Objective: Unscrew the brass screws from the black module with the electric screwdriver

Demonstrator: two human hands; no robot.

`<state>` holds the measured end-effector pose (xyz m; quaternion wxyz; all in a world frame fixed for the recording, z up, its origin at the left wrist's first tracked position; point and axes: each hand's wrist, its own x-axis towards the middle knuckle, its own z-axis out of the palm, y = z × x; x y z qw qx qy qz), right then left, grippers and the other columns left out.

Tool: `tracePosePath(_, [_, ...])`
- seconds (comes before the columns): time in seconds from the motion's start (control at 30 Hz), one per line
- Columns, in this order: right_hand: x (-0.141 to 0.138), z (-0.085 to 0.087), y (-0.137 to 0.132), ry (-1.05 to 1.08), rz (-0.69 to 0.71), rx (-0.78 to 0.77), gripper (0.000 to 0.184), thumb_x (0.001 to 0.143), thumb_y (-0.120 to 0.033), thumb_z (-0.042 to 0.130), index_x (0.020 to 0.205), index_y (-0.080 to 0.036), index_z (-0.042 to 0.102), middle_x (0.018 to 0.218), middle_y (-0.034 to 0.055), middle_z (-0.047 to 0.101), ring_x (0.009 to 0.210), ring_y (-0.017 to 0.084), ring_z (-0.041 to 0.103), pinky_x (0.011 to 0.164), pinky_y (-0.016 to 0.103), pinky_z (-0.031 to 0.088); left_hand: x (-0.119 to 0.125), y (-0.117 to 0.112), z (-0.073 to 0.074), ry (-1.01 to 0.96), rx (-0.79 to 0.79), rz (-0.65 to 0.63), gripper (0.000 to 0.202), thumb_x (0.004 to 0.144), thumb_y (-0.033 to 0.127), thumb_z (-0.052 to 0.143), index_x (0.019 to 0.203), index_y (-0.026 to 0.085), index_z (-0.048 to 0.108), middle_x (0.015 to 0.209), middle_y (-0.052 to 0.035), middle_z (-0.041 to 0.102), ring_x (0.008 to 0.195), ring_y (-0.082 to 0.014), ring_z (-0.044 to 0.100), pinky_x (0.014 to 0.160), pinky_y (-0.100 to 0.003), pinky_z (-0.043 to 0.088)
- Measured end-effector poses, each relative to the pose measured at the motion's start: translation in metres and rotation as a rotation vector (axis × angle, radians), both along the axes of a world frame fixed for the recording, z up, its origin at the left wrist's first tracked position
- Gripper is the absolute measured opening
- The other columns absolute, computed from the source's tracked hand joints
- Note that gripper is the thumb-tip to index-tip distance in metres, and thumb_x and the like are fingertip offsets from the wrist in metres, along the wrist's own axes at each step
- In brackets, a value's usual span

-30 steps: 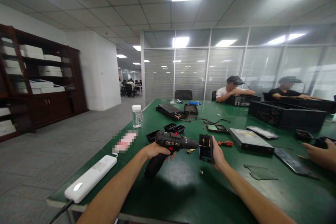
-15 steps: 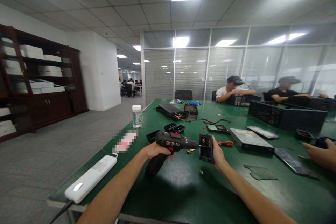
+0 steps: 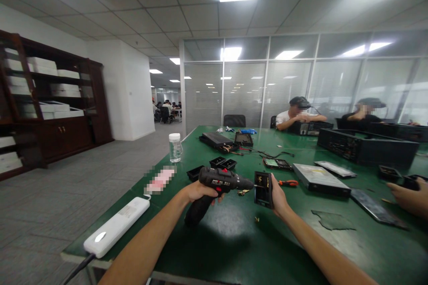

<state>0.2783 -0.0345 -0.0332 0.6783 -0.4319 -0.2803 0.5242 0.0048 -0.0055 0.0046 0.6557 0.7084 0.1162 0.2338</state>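
Note:
My left hand (image 3: pixel 202 192) is closed around the grip of a black cordless drill (image 3: pixel 220 179), which points to the right. The drill's bit reaches into a small black plastic box (image 3: pixel 263 190) with brass-coloured parts inside. My right hand (image 3: pixel 278 193) holds that box upright by its right side, its open face turned toward the drill. Below the box, a small brass piece (image 3: pixel 257 219) lies on the green table (image 3: pixel 230 240). Behind the drill are several black plastic boxes (image 3: pixel 223 163) and a little pile of brass pieces (image 3: pixel 243 192).
An orange screwdriver (image 3: pixel 288 183) and a silver optical drive (image 3: pixel 320 180) lie to the right. A computer case (image 3: pixel 366 146) stands farther back. On the left are a power strip (image 3: pixel 117 226) and a water bottle (image 3: pixel 174 147). Another person's hand (image 3: pixel 408 196) is at the right edge.
My hands, the drill and the box hold almost the same position. At the far right, a person in black has raised an arm toward the head.

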Motion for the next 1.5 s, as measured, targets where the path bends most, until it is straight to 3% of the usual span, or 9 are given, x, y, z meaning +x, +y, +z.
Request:
tracePosePath(0.17, [-0.0039, 0.0006, 0.0004, 0.000, -0.038, 0.013, 0.038, 0.063, -0.055, 0.052, 0.071, -0.018, 0.058, 0.053, 0.0000, 0.059, 0.045, 0.016, 0.054, 0.047, 0.029, 0.044, -0.0001, 0.0006, 0.0002, -0.005, -0.006, 0.003, 0.030, 0.064, 0.018, 0.057, 0.092, 0.007, 0.055, 0.082, -0.0107, 0.056, 0.069, -0.0172, 0.053, 0.050, -0.022, 0.041])
tracePosePath(0.57, [-0.0032, 0.0000, 0.0010, 0.009, 0.002, -0.051, 0.042, 0.063, -0.058, 0.050, 0.070, -0.018, 0.059, 0.052, 0.0010, 0.059, 0.044, 0.016, 0.054, 0.048, 0.030, 0.044, 0.0002, 0.0004, -0.0001, -0.013, 0.009, -0.004, 0.031, 0.065, 0.017, 0.056, 0.093, 0.007, 0.054, 0.080, -0.0097, 0.056, 0.068, -0.0162, 0.053, 0.049, -0.022, 0.041])
tracePosePath(1.5, [-0.0021, -0.0027, 0.0043, -0.022, -0.034, -0.018, 0.038, 0.065, -0.056, 0.049, 0.072, -0.019, 0.057, 0.052, -0.0016, 0.059, 0.044, 0.015, 0.053, 0.048, 0.029, 0.044, 0.0008, 0.0004, 0.0003, 0.002, 0.004, 0.001, 0.027, 0.064, 0.019, 0.057, 0.088, 0.007, 0.056, 0.080, -0.0102, 0.056, 0.070, -0.0166, 0.053, 0.050, -0.022, 0.041])
